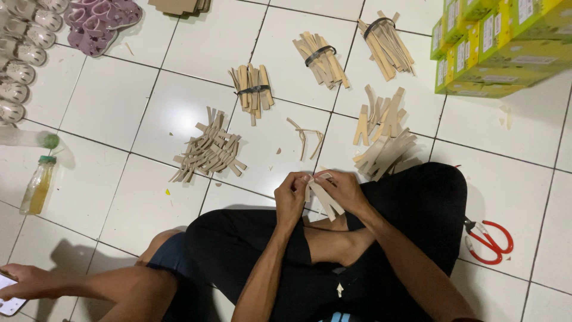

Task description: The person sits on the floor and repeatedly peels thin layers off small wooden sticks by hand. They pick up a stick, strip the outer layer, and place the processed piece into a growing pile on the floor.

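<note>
- Cardboard strips (325, 200), flat, tan and narrow, sit pinched between both hands just above the person's black-clad lap, near the middle of the scene.
- Left hand (291, 195) and right hand (344, 189) are close together, fingers curled shut on the strips' top ends.
- Loose strips (208, 152) lie heaped on the white tiled floor (119, 107) to the left; another pile (384, 143) lies to the right.
- Three bundles (253, 88) tied with dark bands lie farther off.
- Red-handled scissors (490, 240) rest on the floor at the right.
- Plastic bottle (37, 185), holding yellowish liquid, stands at the left.
- Yellow-green boxes (494, 42) are stacked far right; purple sandals (98, 21) lie far left.
- Another person's hand (24, 280) touches a phone, near left.
</note>
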